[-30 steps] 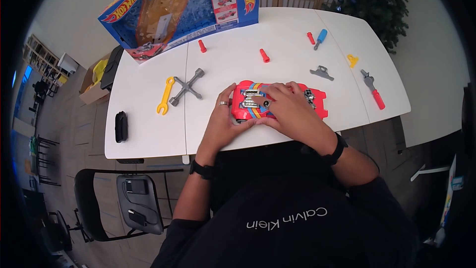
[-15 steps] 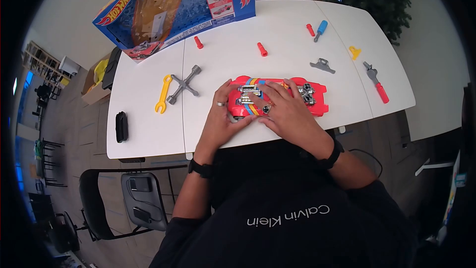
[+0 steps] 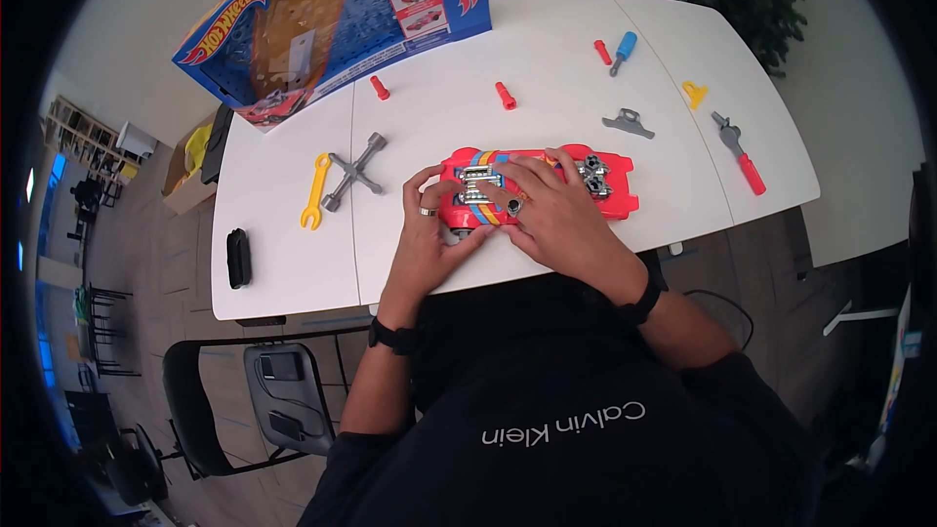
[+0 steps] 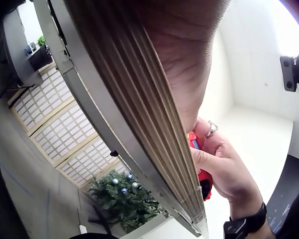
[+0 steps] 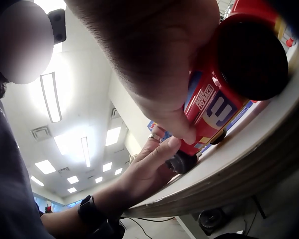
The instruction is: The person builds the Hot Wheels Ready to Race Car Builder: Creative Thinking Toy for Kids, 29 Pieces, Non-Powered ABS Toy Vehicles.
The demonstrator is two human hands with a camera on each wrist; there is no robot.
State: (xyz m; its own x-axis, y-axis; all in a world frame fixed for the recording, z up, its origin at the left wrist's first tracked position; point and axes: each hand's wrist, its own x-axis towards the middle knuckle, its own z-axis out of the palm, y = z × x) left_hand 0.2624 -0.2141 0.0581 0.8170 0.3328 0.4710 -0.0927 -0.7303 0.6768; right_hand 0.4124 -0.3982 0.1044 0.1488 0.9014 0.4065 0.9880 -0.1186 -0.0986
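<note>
A red toy car (image 3: 613, 197) with striped decals and silver engine parts lies upright near the table's front edge. My left hand (image 3: 423, 242) grips its left end, fingers bent over the body and thumb along the near side. Across the middle of the car lies my right hand (image 3: 566, 229), fingers over the top and thumb on the near side. The right wrist view shows the right hand (image 5: 159, 64) holding the car's side (image 5: 214, 107), with the left hand (image 5: 144, 172) at the far end beside a wheel. In the left wrist view the car is mostly hidden.
On the white table (image 3: 439, 88) lie a yellow wrench (image 3: 315, 192), a grey cross wrench (image 3: 355, 173), several red pegs (image 3: 506, 96), a blue screwdriver (image 3: 624, 54), a grey bracket (image 3: 629, 123), a yellow piece (image 3: 694, 94), a red-handled tool (image 3: 739, 154) and a black case (image 3: 238, 258). Behind stands a box (image 3: 342, 68).
The head view has shifted slightly, so the table's things appear moved. Both hands stay on the car with little visible change in their hold.
</note>
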